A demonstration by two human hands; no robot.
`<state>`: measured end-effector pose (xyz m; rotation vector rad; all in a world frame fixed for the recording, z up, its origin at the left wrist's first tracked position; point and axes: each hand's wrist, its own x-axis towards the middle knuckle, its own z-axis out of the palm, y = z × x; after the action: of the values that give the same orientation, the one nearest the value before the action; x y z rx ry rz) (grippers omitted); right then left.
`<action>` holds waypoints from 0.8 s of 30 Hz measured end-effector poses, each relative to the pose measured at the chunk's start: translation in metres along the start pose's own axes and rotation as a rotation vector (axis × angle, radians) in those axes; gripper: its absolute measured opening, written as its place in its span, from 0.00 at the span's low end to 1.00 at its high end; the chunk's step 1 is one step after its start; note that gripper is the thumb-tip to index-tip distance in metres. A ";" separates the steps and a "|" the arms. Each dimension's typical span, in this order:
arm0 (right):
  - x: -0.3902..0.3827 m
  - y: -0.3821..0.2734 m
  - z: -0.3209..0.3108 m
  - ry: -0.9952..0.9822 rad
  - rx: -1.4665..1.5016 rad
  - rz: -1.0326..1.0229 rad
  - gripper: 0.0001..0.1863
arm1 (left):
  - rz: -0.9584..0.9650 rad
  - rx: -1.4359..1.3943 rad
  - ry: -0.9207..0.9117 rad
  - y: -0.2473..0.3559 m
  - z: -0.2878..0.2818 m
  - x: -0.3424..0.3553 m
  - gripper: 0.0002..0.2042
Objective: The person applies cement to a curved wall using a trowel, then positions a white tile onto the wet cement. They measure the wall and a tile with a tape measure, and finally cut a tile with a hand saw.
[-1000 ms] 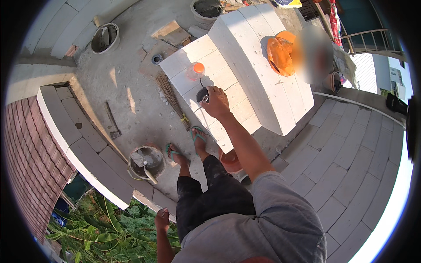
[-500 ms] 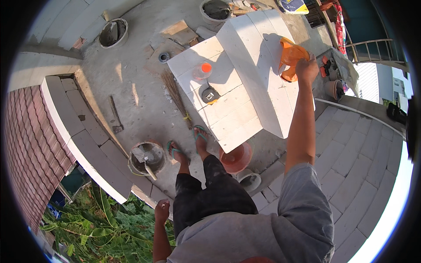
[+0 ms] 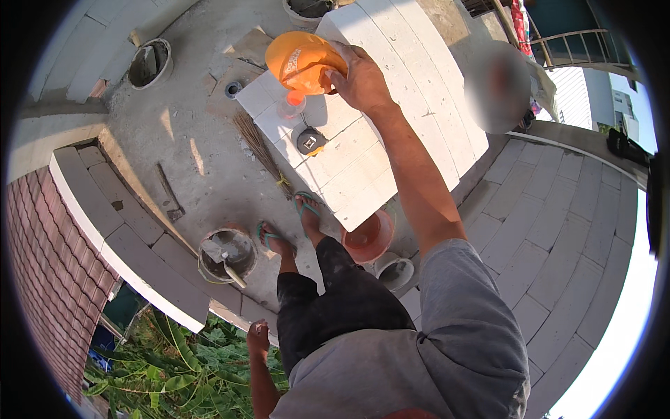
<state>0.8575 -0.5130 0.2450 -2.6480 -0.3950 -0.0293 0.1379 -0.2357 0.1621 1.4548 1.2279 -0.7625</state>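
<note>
Grip [image 3: 361,78] on printed orange cap [image 3: 305,59]

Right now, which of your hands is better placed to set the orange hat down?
Probably the right hand: it already holds the orange hat near the white blocks, while the left hand hangs low, far from them.

A round grey blur [image 3: 499,87] hides what is at 2 o'clock. Near 12 o'clock, the right hand [image 3: 364,78] covers one side of the orange cap [image 3: 296,59], and the top edge cuts off a bucket [image 3: 304,24]. At 4 o'clock, the white blocks [image 3: 352,181] hide part of the red tub [image 3: 366,242]. At 7 o'clock, the left hand [image 3: 258,337] is too small to tell if it holds anything. At 6, the edge cuts the grey shirt [image 3: 370,373].
</note>
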 end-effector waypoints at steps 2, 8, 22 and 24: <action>-0.040 0.003 -0.013 0.006 0.061 0.004 0.35 | -0.033 -0.080 0.025 0.001 0.005 -0.010 0.19; -0.216 0.178 -0.077 0.585 -0.424 0.607 0.41 | -0.021 -0.023 -0.016 -0.002 -0.002 -0.014 0.18; -0.273 0.203 -0.061 0.678 0.826 1.383 0.51 | 0.123 0.182 -0.067 0.059 -0.039 0.014 0.18; -0.279 0.186 -0.069 0.656 0.850 1.354 0.53 | 0.125 0.221 -0.061 0.043 -0.044 0.024 0.17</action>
<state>0.6459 -0.7778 0.2010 -1.4664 1.2805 -0.2219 0.1791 -0.1842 0.1650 1.6589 1.0200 -0.8718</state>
